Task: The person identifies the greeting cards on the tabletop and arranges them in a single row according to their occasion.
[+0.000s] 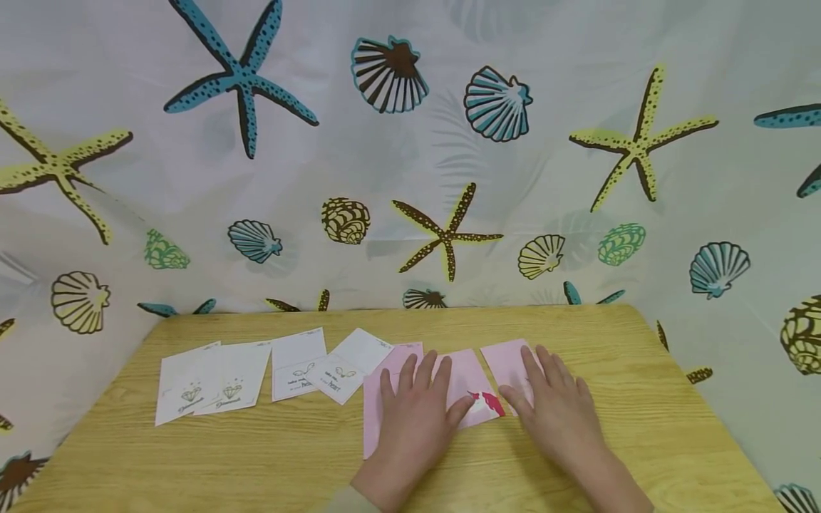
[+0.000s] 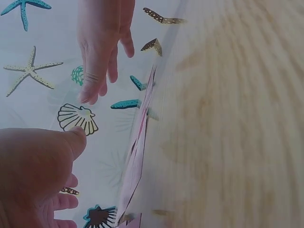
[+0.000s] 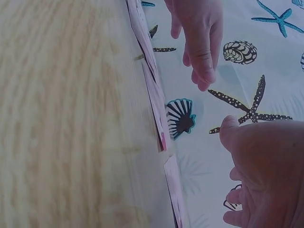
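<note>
The table [image 1: 641,399] is light wood or wood-look laminate, with plain grain lines and a smooth, faintly satin top. The pink cards [image 1: 513,360] near its front edge are thin matt paper, one bearing a glossier red print. The white cards [image 1: 237,377] toward the left edge are matt paper too, printed in fine grey line. The backdrop [image 1: 385,178] is soft, smooth cloth with printed shells and starfish, lightly creased.

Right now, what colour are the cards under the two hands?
Pink; the middle one among the pink cards bears a red and white mark. The head view shows it best.
</note>
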Demonstrator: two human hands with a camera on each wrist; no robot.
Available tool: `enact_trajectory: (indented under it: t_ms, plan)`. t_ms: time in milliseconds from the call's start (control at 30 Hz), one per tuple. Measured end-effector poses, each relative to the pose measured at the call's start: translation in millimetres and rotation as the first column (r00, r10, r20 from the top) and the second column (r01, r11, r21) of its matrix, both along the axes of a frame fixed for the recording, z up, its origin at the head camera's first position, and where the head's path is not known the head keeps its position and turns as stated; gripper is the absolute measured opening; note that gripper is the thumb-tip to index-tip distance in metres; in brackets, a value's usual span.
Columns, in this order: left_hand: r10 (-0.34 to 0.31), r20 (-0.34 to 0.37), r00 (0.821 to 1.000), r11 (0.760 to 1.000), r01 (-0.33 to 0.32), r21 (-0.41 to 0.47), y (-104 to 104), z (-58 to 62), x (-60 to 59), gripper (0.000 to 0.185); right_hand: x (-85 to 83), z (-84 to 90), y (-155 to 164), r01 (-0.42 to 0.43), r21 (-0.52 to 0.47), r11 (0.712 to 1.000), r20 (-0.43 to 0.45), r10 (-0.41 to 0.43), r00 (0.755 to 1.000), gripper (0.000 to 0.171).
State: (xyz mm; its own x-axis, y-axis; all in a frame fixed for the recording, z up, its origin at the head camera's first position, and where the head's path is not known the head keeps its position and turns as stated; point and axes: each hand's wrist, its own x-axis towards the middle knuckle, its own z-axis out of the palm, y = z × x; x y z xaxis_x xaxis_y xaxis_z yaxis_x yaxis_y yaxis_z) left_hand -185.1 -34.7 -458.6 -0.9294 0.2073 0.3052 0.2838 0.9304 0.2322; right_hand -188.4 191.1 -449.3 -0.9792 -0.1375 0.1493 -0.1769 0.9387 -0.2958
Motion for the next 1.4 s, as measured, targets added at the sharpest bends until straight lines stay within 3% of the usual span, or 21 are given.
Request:
enact_trajectory:
  t_ms: [500, 867, 1200, 1400]
  plan:
    - [-0.003, -0.047, 0.999, 1.000, 0.004, 0.022, 25, -4.9, -9.0, 0.064, -7.9, 1.2, 20, 0.033, -0.080, 0.996, 0.033, -0.031, 0.999, 0.082]
    - [-0.031, -0.008, 0.999, 0.998, 0.032, 0.061, 38, -7.0, -13.8, 0.064, -12.2, -0.6, 27, 0.055, -0.071, 0.996, 0.083, -0.049, 0.995, 0.084]
    - [-0.045, -0.051, 0.998, 0.995, 0.049, 0.083, 53, -7.9, -15.8, 0.062, -16.8, -2.8, 34, 0.052, -0.080, 0.995, 0.089, -0.045, 0.995, 0.082]
    - [-0.026, -0.032, 0.999, 0.998, 0.028, 0.052, 58, -8.9, -17.0, 0.061, -19.0, -3.8, 39, 0.063, -0.097, 0.993, 0.121, -0.051, 0.991, 0.083]
